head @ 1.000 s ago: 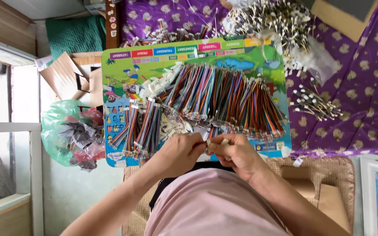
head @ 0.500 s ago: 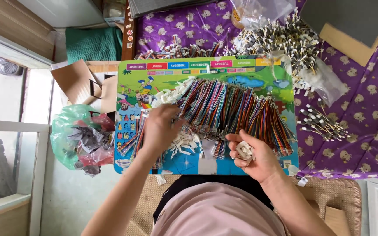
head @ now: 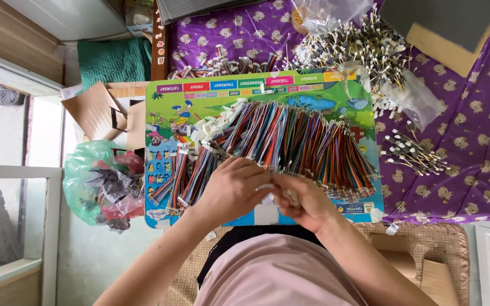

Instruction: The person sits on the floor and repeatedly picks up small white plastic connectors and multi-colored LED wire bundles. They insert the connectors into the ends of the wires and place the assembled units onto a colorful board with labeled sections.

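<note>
A big flat picture board [head: 171,107] lies on the purple patterned cloth [head: 472,147]. A wide heap of thin striped wire bundles [head: 296,139] lies on the board. Both hands, the left hand [head: 231,190] and the right hand [head: 304,201], meet at the near edge of the heap. A green plastic bag of scraps [head: 97,184] sits left of the board. White-tipped wire pieces [head: 412,152] lie to its right.

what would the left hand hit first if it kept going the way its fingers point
The left hand points up and to the right across the colourful board. It would probably meet the spread of multicoloured ribbon cables first, right at its fingertips; depth is hard to judge.
</note>
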